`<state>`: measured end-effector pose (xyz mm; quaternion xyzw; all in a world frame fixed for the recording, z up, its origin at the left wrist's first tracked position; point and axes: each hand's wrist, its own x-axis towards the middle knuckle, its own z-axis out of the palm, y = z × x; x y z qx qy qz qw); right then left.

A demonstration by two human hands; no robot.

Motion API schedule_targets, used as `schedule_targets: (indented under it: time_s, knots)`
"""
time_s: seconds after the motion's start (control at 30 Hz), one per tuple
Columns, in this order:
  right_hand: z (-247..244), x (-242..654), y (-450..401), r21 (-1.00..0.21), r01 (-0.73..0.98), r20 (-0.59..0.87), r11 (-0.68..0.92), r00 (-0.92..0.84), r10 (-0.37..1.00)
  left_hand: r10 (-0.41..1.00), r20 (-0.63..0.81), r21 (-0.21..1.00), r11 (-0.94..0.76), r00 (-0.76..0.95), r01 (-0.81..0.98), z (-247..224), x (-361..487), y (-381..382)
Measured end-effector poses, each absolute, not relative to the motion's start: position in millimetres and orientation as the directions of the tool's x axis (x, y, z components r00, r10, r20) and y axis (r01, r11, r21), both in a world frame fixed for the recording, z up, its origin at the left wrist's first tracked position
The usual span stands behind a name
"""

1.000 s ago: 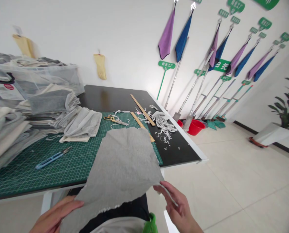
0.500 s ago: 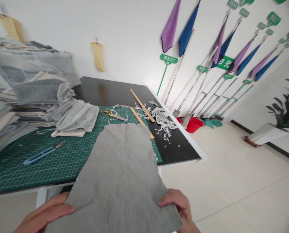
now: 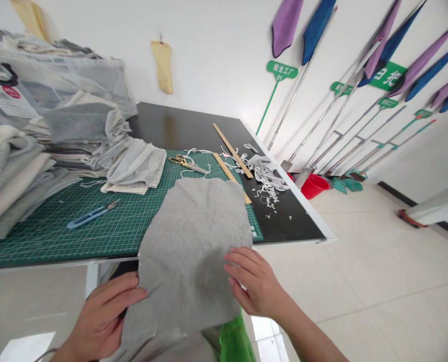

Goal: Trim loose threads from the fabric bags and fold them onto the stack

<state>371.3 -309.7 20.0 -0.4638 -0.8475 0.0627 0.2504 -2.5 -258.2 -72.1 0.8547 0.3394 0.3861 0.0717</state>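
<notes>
A grey piece of cloth (image 3: 194,241) with uneven edges lies partly on the green cutting mat (image 3: 129,234) and hangs over the table's front edge towards me. My left hand (image 3: 105,314) pinches its left edge, fingers on top and the thumb out of sight. Over the right side of the cloth is my right hand (image 3: 256,281), its fingers apart and resting lightly on the surface. Beyond the far end of the cloth lie gold-handled scissors (image 3: 188,163). To its left on the mat is a blue cutter-like tool with a metal tip (image 3: 92,215).
Stacks of folded grey and cream cloth (image 3: 77,125) stand at the left, before a clear plastic bin (image 3: 103,75). Two wooden rulers (image 3: 233,151) and pale fabric scraps (image 3: 267,176) lie at the right. Past the table's edge, mops and a red bucket (image 3: 314,185) stand along the wall.
My right hand has left the cloth's right edge and moved up and inward onto its surface. My left hand still holds the left edge. The camera view has shifted, and green fabric now shows below.
</notes>
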Motion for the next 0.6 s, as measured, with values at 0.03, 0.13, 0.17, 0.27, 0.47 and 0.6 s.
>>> schedule_targets:
  time_s: [0.03, 0.13, 0.17, 0.27, 0.47, 0.6]
  knots:
    - [20.9, 366.2, -300.9, -0.284, 0.770, 0.373, 0.571, -0.460, 0.806, 0.575, 0.626, 0.324, -0.806, 0.527, 0.496, -73.0, -2.0, -255.0]
    - [17.7, 360.4, -274.6, -0.215, 0.878, 0.312, 0.427, -0.352, 0.882, 0.469, 0.618, 0.158, -0.860, 0.631, 0.484, -76.3, 2.9, -248.0]
    - [15.6, 360.4, -267.6, -0.211, 0.909, 0.273, 0.359, -0.298, 0.915, 0.468, 0.609, 0.118, -0.852, 0.641, 0.510, -77.7, 5.8, -247.3]
    - [11.3, 360.2, -255.1, -0.185, 0.953, 0.215, 0.240, -0.199, 0.956, 0.497, 0.549, 0.021, -0.812, 0.672, 0.583, -83.3, 16.5, -248.8]
    - [17.9, 355.9, -243.2, -0.173, 0.950, 0.160, 0.259, -0.232, 0.959, 0.513, 0.505, -0.023, -0.796, 0.694, 0.605, -91.9, 31.1, -249.6]
    - [25.3, 360.7, -225.7, -0.191, 0.949, 0.086, 0.251, -0.238, 0.967, 0.494, 0.562, -0.032, -0.789, 0.664, 0.614, -91.2, 31.1, -246.1]
